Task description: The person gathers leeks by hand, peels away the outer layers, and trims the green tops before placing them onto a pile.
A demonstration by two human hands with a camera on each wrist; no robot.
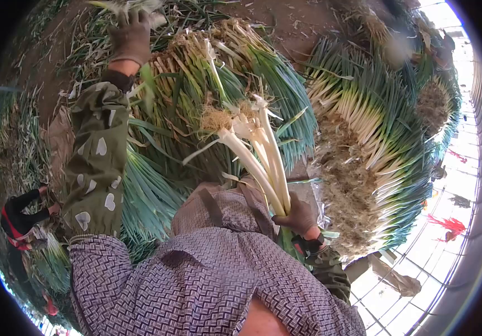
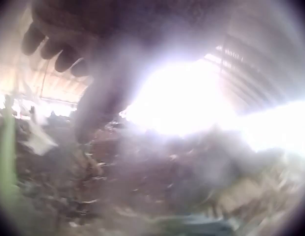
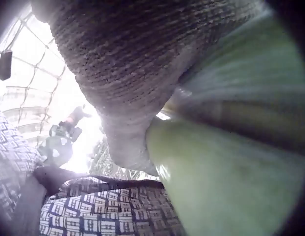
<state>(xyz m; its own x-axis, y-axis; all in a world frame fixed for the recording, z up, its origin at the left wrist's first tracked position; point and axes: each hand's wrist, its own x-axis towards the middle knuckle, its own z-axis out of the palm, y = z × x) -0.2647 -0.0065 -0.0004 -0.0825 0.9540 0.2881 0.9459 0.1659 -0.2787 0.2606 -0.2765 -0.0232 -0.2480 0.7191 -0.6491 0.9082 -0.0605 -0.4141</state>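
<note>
Both hands wear brown knit gloves. My right hand grips a small bunch of green onions by the stalks in front of the torso, with white stems and bushy roots pointing up and away. Close up in the right wrist view, the gloved thumb wraps against the thick pale-green stalks. My left hand reaches far out at the upper left, fingers spread. Pale leaf scraps show blurred just beyond its fingertips. In the left wrist view the straight fingers hang apart, with a loose whitish scrap near them.
A big heap of green onions lies ahead, roots away from me. Another long stack stands at the right. Trimmed leaf litter covers the ground at the left, where another person is partly visible.
</note>
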